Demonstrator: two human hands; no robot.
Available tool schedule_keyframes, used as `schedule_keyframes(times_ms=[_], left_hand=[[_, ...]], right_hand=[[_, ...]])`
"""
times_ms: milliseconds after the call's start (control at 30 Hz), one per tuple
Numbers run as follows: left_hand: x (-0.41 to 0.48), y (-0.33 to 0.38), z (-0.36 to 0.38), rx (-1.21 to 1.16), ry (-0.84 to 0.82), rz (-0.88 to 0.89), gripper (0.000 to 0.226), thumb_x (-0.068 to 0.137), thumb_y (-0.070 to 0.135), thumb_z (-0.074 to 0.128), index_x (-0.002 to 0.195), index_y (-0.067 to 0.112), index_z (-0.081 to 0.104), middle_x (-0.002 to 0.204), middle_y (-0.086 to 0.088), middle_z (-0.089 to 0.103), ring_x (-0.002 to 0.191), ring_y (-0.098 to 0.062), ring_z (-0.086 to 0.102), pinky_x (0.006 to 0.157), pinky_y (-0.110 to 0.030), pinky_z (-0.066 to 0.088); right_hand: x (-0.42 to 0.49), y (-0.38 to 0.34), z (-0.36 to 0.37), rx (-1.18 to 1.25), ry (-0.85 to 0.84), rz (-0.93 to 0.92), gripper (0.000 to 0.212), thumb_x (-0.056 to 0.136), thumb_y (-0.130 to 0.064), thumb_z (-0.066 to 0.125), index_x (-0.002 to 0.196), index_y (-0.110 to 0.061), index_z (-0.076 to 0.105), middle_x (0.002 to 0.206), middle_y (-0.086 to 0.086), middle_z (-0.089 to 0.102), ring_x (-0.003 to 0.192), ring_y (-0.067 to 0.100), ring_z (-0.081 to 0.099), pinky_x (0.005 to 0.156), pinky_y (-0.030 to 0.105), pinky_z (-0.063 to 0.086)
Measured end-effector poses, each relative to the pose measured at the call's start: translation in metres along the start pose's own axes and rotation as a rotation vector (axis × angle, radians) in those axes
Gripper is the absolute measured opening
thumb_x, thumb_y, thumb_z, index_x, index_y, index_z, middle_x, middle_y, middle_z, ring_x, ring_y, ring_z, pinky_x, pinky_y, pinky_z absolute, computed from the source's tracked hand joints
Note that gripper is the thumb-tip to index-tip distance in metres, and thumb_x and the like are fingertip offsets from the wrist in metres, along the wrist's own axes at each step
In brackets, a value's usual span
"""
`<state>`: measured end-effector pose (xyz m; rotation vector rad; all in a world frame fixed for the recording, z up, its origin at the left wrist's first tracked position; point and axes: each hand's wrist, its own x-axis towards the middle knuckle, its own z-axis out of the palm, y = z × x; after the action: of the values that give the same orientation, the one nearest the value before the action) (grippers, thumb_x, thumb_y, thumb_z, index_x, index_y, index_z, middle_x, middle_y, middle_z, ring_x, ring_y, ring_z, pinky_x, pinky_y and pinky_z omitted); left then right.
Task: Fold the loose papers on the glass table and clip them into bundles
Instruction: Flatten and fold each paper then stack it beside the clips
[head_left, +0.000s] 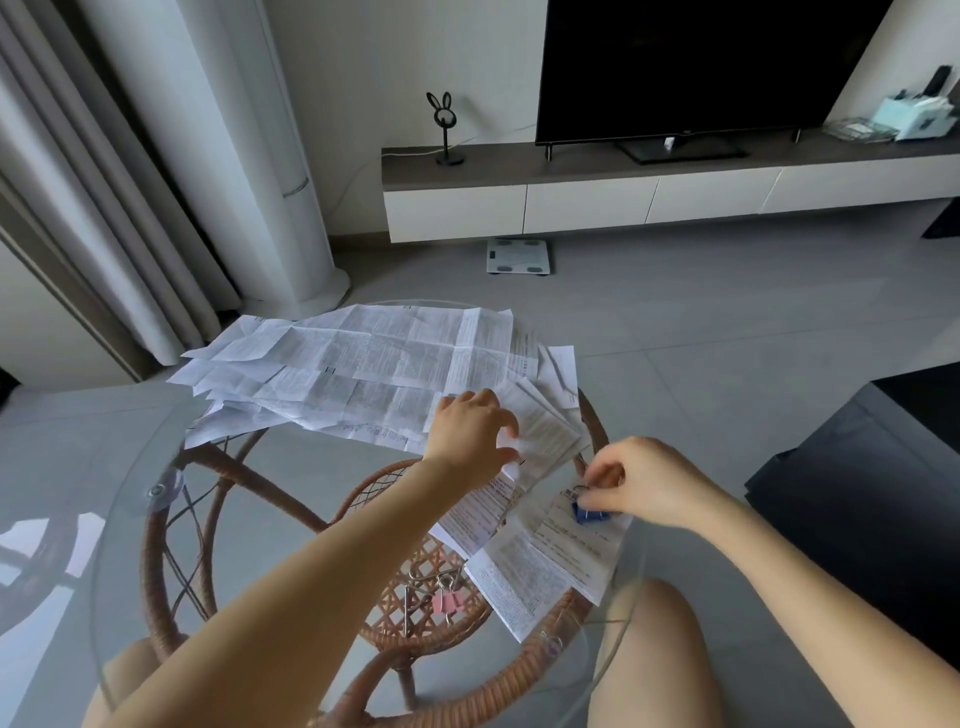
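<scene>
Item 1: glass table (130, 519), round, carrying all the paper.
- Loose papers (363, 364), unfolded and creased, are lying in an overlapping heap across the far edge.
- Folded slips (545, 431) are fanning out at the right edge, just beside the heap.
- Folded bundle (545, 566) is lying at the near right edge, overlapping another folded sheet (478, 514) on its left.

Item 2: woven shelf (415, 613) is showing under the glass. Pink binder clips (451, 600) are lying over it; whether on the shelf or on the glass cannot be told.

Item 3: left hand (470, 431) is reaching forward, palm down, fingers bent and resting on the folded slips; whether it is pinching one cannot be told.

Item 4: right hand (644, 483) is pinching the blue binder clip (587, 512) at the bundle's far end.
</scene>
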<state>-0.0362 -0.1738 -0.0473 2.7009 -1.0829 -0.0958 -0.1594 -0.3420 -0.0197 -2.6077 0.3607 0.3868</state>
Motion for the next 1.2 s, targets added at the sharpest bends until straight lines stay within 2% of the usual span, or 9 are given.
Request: schedule_keyframes(times_ms=[133, 233, 300, 433, 633, 700, 800, 1067, 1200], left_hand=[[0.003, -0.001, 0.001, 0.012, -0.014, -0.004, 0.029, 0.085, 0.044, 0.065, 0.113, 0.034, 0.064, 0.128, 0.007, 0.05, 0.119, -0.014, 0.044, 0.105, -0.032, 0.023], [0.003, -0.001, 0.002, 0.017, -0.006, -0.003, 0.029, 0.086, 0.043, 0.065, 0.113, 0.034, 0.064, 0.127, 0.007, 0.05, 0.119, -0.014, 0.044, 0.105, -0.032, 0.023], [0.002, -0.001, 0.002, 0.019, 0.001, 0.0, 0.029, 0.086, 0.043, 0.064, 0.113, 0.034, 0.064, 0.126, 0.007, 0.05, 0.118, -0.014, 0.045, 0.104, -0.031, 0.023], [0.003, -0.002, 0.001, -0.01, -0.001, -0.008, 0.027, 0.085, 0.043, 0.066, 0.111, 0.033, 0.065, 0.124, 0.007, 0.051, 0.115, -0.014, 0.046, 0.103, -0.031, 0.023], [0.005, -0.01, -0.014, -0.215, 0.031, -0.074, 0.015, 0.089, 0.034, 0.062, 0.1, 0.027, 0.07, 0.12, 0.011, 0.061, 0.108, -0.013, 0.057, 0.099, -0.032, 0.037], [0.005, -0.015, -0.027, -0.328, 0.068, -0.132, 0.014, 0.091, 0.029, 0.06, 0.099, 0.024, 0.071, 0.118, 0.006, 0.063, 0.103, -0.015, 0.06, 0.092, -0.03, 0.045], [0.001, -0.026, -0.045, -0.393, 0.105, -0.168, 0.018, 0.094, 0.026, 0.057, 0.106, 0.019, 0.07, 0.122, 0.003, 0.063, 0.109, -0.016, 0.058, 0.083, -0.022, 0.043], [-0.019, -0.068, -0.062, -0.445, 0.196, -0.28, 0.016, 0.094, 0.023, 0.057, 0.102, 0.022, 0.071, 0.118, 0.006, 0.066, 0.111, -0.015, 0.059, 0.083, -0.025, 0.044], [-0.033, -0.091, -0.059, -0.283, 0.23, -0.356, 0.015, 0.093, 0.021, 0.058, 0.102, 0.02, 0.07, 0.119, -0.003, 0.063, 0.105, -0.021, 0.058, 0.078, -0.026, 0.043]], right_hand=[[0.002, -0.002, 0.001, 0.043, 0.02, -0.051, 0.025, 0.078, -0.028, 0.076, 0.067, -0.007, 0.067, 0.059, 0.0, 0.054, 0.051, 0.01, 0.042, 0.049, 0.021, 0.03], [0.02, -0.011, -0.014, 0.235, 0.213, -0.039, 0.025, 0.078, -0.029, 0.075, 0.061, -0.013, 0.064, 0.055, -0.008, 0.052, 0.051, 0.008, 0.043, 0.051, 0.022, 0.031], [0.043, -0.018, -0.015, 0.282, 0.346, 0.006, 0.033, 0.079, -0.03, 0.074, 0.064, -0.003, 0.064, 0.055, -0.006, 0.051, 0.051, 0.01, 0.041, 0.051, 0.023, 0.029], [0.084, -0.029, 0.003, 0.213, 0.252, 0.093, 0.037, 0.079, -0.034, 0.073, 0.065, 0.0, 0.065, 0.055, 0.003, 0.048, 0.051, 0.015, 0.039, 0.052, 0.025, 0.031], [0.093, -0.035, 0.002, 0.161, 0.195, 0.091, 0.031, 0.079, -0.032, 0.071, 0.086, -0.001, 0.071, 0.073, 0.007, 0.062, 0.062, 0.019, 0.052, 0.056, 0.026, 0.036], [0.09, -0.035, -0.004, 0.172, 0.177, 0.076, 0.033, 0.079, -0.035, 0.073, 0.091, -0.004, 0.071, 0.084, 0.008, 0.067, 0.077, 0.024, 0.062, 0.062, 0.028, 0.042], [0.087, -0.036, -0.01, 0.171, 0.167, 0.069, 0.029, 0.075, -0.039, 0.076, 0.091, -0.015, 0.068, 0.091, -0.001, 0.067, 0.086, 0.018, 0.062, 0.073, 0.03, 0.048], [0.081, -0.048, -0.03, 0.175, 0.264, 0.014, 0.027, 0.081, -0.043, 0.069, 0.088, -0.017, 0.068, 0.091, -0.004, 0.066, 0.086, 0.015, 0.061, 0.076, 0.032, 0.05], [0.087, -0.068, -0.032, 0.1, 0.324, -0.05, 0.028, 0.087, -0.043, 0.062, 0.096, -0.018, 0.068, 0.101, -0.003, 0.067, 0.089, 0.015, 0.06, 0.072, 0.027, 0.046]])
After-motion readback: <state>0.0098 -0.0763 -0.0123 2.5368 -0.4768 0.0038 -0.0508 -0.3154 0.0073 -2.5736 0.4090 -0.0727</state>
